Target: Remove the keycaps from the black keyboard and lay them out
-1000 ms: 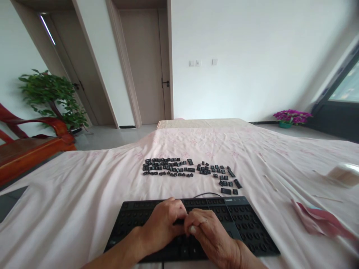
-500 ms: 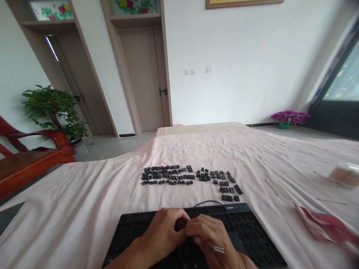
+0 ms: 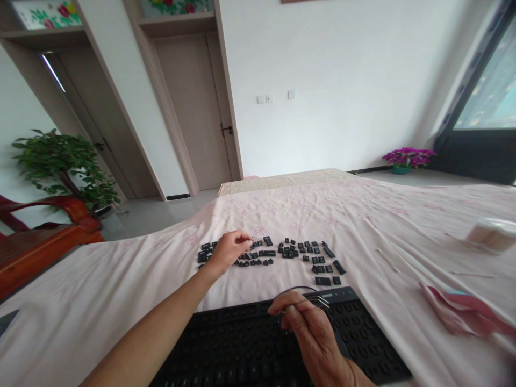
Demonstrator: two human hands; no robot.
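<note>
A black keyboard [image 3: 242,344] with its keycaps removed lies on the pink cloth at the near edge. Beyond it, several loose black keycaps [image 3: 306,252] are laid out in rows. My left hand [image 3: 230,249] reaches out over the left group of keycaps, its fingers pinched together at the caps; what it pinches is too small to make out. My right hand [image 3: 308,328] rests over the keyboard's top edge, closed on a thin metal tool, seemingly tweezers [image 3: 318,302].
A pink cloth [image 3: 121,290] covers the table. At the right lie a reddish folded packet [image 3: 463,314], thin sticks, and a round container [image 3: 489,236]. A wooden chair [image 3: 40,242] and potted plant [image 3: 60,166] stand left; doors behind.
My left hand left the keyboard and stretched forward to the rows of keycaps. My right hand stayed over the keyboard, holding the thin tool. The view tilted slightly.
</note>
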